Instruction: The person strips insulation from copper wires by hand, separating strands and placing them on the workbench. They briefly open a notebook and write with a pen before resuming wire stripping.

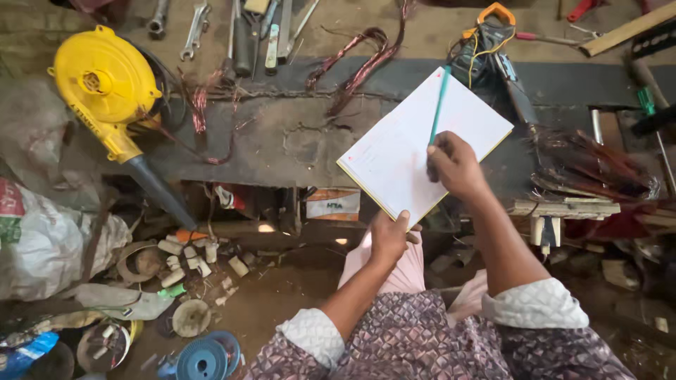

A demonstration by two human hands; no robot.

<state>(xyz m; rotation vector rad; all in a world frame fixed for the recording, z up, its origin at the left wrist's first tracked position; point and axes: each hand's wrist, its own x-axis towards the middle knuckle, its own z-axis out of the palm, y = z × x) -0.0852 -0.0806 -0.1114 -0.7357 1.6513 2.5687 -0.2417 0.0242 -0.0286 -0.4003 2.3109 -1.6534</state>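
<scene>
An open white notebook (415, 144) with a yellow edge is held tilted above a dark workbench (282, 141). My left hand (389, 236) grips its lower corner from beneath. On the right-hand page rests my right hand (454, 165), closed around a teal pen (439, 102) whose tip touches the paper. Both forearms come up from patterned sleeves with white cuffs.
A yellow electric blower (105, 91) lies at the left of the bench. Spanners (193, 28) and tools sit at the top, copper wire (352, 60) in the middle, a clamp meter (489, 32) beyond the notebook. Wire spools (204, 359), small parts and a sack (42, 239) cover the floor.
</scene>
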